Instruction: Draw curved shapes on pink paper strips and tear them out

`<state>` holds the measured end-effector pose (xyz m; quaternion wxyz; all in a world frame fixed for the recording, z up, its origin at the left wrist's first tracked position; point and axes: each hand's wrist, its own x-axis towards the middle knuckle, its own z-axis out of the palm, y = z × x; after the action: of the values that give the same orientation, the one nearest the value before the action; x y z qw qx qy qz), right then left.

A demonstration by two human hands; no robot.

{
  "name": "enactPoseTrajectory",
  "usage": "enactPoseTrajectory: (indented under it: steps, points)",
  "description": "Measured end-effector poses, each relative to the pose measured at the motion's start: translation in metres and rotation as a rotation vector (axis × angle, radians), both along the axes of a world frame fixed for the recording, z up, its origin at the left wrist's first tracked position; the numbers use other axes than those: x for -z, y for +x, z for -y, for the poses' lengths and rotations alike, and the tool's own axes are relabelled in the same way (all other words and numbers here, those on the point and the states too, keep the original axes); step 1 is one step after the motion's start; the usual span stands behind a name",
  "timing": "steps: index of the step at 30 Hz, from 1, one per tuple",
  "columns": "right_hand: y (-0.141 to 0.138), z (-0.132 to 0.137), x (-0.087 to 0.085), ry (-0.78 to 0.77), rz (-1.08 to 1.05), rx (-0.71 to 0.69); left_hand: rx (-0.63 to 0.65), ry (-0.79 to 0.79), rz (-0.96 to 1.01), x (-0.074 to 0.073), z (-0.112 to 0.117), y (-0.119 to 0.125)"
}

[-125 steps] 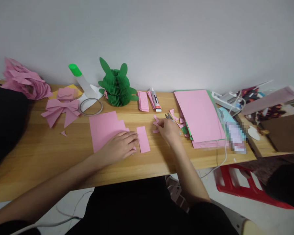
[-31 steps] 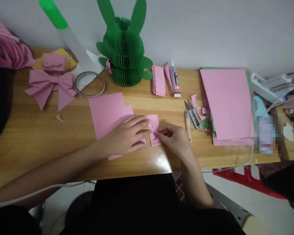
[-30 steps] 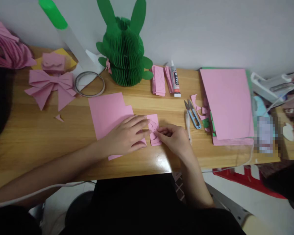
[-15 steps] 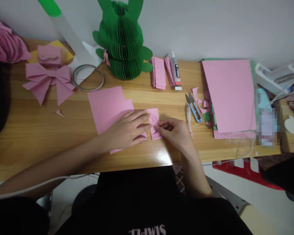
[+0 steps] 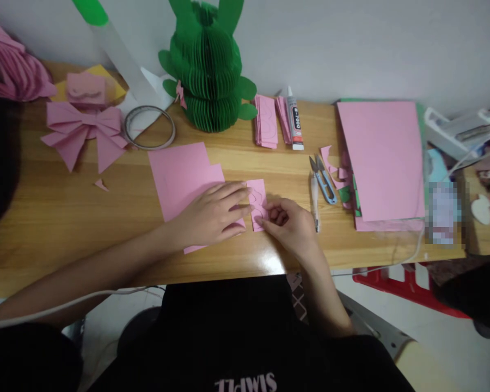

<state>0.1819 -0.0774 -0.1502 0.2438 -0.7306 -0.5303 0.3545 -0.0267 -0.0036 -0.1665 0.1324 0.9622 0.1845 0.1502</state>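
Observation:
A small pink paper strip (image 5: 258, 204) with a curved outline drawn on it lies on the wooden table. My right hand (image 5: 291, 222) pinches its right edge between thumb and index finger, the other fingers curled in. My left hand (image 5: 216, 209) rests flat with fingers spread over a larger pink paper sheet (image 5: 179, 174), its fingertips at the strip's left edge. Part of the large sheet is hidden under my left hand. To the right of my right hand lie a white pen (image 5: 314, 201) and blue-handled thread snips (image 5: 324, 181).
Behind stand a green honeycomb paper figure (image 5: 212, 71), a stack of pink strips (image 5: 266, 122) and a glue tube (image 5: 295, 120). A pink bow (image 5: 85, 128) and a tape roll (image 5: 172, 133) lie left. Pink sheets (image 5: 384, 163) are stacked right, beside paper scraps (image 5: 343, 174).
The pink strip looks straighter and its edges more even than before. My right thumb has shifted slightly down and left along it. My left hand stays in nearly the same place.

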Motion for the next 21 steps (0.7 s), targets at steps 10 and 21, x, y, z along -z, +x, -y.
enactPoseTrajectory:
  steps: [10,21]
  points:
    - [-0.001,0.012,0.003,0.205,0.02,-0.046,0.027,0.054,0.04,0.007,-0.003,-0.003]
    - [-0.003,0.013,0.002,0.161,0.071,-0.057,0.039,0.064,0.036,0.004,-0.005,-0.003]
